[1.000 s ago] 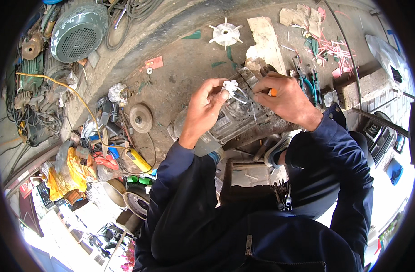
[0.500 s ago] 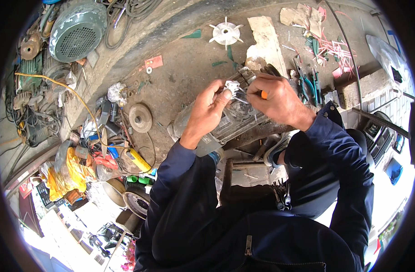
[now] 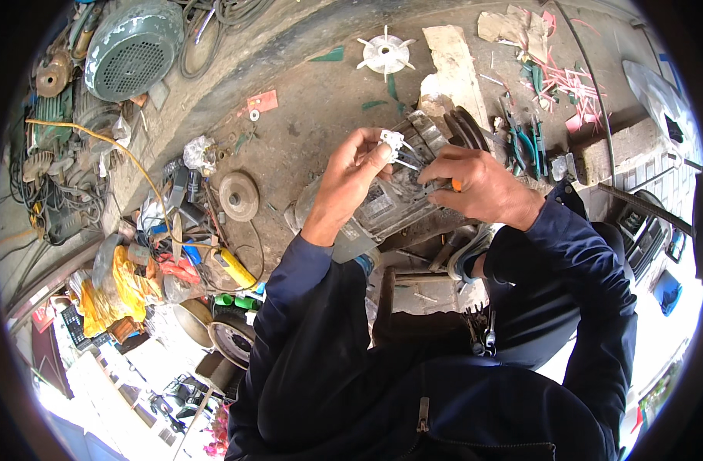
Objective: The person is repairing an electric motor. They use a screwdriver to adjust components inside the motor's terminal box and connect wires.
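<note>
Between the thumb and fingers of my left hand (image 3: 353, 178) is a small white terminal block (image 3: 392, 140). Pale wires (image 3: 407, 163) run from it toward the electric motor (image 3: 382, 215) lying below my hands. My right hand (image 3: 478, 184) is closed around a tool with an orange handle (image 3: 457, 184); the fingers hide most of it, so its kind does not show. This hand is just right of the wires, over the motor's right part. A dark grooved pulley (image 3: 465, 127) stands at the motor's far right end.
On the ground to the right lie pliers (image 3: 524, 146) and pink tube scraps (image 3: 578, 84). Beyond the motor are a pale fan wheel (image 3: 386, 54) and a torn board (image 3: 451, 65). A round disc (image 3: 238, 197) and a yellow tool (image 3: 234, 267) lie left.
My right hand has moved right and nearer to me, away from the terminal block, uncovering more of the pulley. My left hand still holds the block in about the same place.
</note>
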`<state>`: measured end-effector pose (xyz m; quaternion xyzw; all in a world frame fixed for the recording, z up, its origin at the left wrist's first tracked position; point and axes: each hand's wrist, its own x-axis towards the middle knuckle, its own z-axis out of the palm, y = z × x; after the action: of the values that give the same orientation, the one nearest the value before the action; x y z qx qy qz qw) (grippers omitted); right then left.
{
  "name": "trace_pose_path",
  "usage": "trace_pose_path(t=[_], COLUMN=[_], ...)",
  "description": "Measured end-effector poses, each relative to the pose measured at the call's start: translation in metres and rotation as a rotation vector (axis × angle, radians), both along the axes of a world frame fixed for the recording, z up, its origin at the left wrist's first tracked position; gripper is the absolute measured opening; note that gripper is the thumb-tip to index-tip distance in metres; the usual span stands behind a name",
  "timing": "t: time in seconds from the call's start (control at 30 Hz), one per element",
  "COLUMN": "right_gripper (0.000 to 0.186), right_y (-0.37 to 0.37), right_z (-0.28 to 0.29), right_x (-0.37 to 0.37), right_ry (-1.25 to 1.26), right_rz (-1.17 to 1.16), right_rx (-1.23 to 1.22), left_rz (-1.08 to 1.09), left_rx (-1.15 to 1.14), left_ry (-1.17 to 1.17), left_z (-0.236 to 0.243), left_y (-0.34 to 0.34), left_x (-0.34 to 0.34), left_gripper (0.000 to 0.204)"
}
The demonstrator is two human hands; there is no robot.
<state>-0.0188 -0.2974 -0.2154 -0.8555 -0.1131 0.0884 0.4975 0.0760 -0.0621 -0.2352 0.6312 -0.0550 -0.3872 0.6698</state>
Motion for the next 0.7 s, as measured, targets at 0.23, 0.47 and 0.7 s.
trace_pose_path(t=[0.23, 0.47, 0.7], right_gripper=[0.012, 0.015, 0.023], right_y=[0.001, 0.002, -0.02], right_z=[-0.007, -0.008, 0.004], right_x=[0.011, 0.01, 0.0], right_ry=[0.158, 0.119, 0.039], right_rz=[-0.134, -0.114, -0.154], right_rx=[0.157, 0.131, 0.066], left_rz=[0.09, 0.108, 0.037], left_rx=[0.047, 0.06, 0.35], left_ry=[0.024, -0.109, -0.827], left_z=[-0.002, -0.009, -0.003], left_y=[-0.011, -0.011, 0.031], left_x=[0.001, -0.006, -0.029], left_gripper=[0.022, 0.024, 0.038])
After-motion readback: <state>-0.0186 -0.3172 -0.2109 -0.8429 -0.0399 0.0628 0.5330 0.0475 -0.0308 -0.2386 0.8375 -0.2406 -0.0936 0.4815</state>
